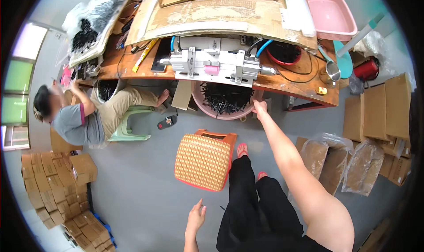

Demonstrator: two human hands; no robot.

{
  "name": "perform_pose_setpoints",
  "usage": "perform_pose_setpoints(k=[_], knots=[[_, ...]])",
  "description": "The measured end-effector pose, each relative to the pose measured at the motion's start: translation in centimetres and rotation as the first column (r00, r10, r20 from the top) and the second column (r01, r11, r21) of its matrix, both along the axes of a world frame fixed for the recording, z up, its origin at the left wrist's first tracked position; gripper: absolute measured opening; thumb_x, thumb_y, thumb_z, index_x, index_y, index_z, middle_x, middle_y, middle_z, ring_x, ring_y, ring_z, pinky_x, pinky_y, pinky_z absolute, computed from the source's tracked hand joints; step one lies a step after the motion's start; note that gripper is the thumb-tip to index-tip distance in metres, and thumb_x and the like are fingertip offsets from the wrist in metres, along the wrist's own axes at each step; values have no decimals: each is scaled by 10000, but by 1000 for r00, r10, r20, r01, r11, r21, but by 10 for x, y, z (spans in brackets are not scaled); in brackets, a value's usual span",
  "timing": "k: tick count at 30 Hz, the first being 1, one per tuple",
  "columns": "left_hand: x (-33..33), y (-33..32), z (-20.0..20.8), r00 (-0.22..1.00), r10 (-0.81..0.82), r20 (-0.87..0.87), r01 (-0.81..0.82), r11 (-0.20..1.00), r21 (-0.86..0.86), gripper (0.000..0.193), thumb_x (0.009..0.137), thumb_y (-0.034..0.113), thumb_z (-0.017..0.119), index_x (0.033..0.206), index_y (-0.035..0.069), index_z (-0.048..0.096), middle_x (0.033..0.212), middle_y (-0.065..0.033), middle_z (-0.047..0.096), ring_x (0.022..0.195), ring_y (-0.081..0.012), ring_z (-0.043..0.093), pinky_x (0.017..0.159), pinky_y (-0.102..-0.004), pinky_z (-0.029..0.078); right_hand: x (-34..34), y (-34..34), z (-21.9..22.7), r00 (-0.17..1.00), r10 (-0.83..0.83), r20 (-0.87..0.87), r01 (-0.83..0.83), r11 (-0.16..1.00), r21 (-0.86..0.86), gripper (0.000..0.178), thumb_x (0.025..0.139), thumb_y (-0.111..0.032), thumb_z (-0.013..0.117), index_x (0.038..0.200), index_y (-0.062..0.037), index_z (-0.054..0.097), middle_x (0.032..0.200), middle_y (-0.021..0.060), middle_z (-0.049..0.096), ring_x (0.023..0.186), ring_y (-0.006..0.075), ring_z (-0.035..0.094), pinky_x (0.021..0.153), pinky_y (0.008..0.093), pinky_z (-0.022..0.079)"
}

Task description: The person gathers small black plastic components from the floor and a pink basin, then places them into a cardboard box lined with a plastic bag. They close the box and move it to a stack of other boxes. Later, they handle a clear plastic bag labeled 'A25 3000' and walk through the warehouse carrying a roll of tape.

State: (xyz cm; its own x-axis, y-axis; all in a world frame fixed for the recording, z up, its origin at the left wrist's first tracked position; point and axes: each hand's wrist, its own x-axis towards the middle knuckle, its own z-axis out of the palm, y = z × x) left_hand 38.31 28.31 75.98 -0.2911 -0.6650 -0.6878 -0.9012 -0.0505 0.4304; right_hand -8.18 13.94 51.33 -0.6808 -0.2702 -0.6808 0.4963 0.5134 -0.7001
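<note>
My right arm stretches forward, and my right hand grips the right rim of a wide pink basin under the workbench's front edge; its fingertips are partly hidden. Many thin black plastic pieces fill that basin. Lower in the view, my left hand hangs free over the floor with fingers apart, holding nothing. Just above the basin, a silver metal machine with a small pink cylinder at its middle is mounted on the bench.
A stool with a yellow woven seat stands left of my legs. At the left a person sits on a green stool. Stacked cartons stand at the left, more boxes at the right. A red bowl sits on the bench.
</note>
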Motion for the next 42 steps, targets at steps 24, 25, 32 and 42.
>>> perform_pose_setpoints(k=[24, 25, 32, 42], knots=[[-207, 55, -136, 493, -775, -395, 826, 559, -67, 353, 874, 196, 516, 1184, 27, 512, 1091, -215, 569, 1035, -339, 539, 866, -377, 435, 96, 686, 218, 786, -614, -68, 613, 789, -48, 593, 716, -31, 472, 1290, 43, 345, 822, 260, 618, 332, 168, 497, 305, 264, 444], [-241, 89, -139, 457, -778, -431, 861, 508, -4, 346, 870, 202, 523, 1168, 27, 515, 1076, -207, 571, 1028, -344, 537, 869, -388, 435, 90, 708, 231, 775, -626, -89, 629, 777, 15, 578, 709, -13, 455, 1276, 44, 359, 810, 256, 617, 338, 172, 498, 297, 258, 429], [-443, 303, -230, -189, -982, -20, 805, -143, -575, 530, 816, 125, 497, 1322, 64, 349, 1317, -158, 366, 1244, -303, 328, 1026, -406, 296, 93, 849, 128, 627, -779, -27, 778, 628, -30, 550, 698, 9, 447, 1239, 71, 380, 821, 250, 597, 369, 180, 508, 326, 272, 438], [-457, 308, -299, -422, -851, 311, 672, -524, -523, 503, 816, 182, 479, 1309, 201, 380, 1341, -21, 368, 1331, -218, 228, 1083, -509, 144, -13, 881, 113, 795, -257, -549, 588, 548, 595, 707, 707, 9, 482, 1362, -15, 215, 780, 250, 626, 564, 308, 617, 468, 391, 500]])
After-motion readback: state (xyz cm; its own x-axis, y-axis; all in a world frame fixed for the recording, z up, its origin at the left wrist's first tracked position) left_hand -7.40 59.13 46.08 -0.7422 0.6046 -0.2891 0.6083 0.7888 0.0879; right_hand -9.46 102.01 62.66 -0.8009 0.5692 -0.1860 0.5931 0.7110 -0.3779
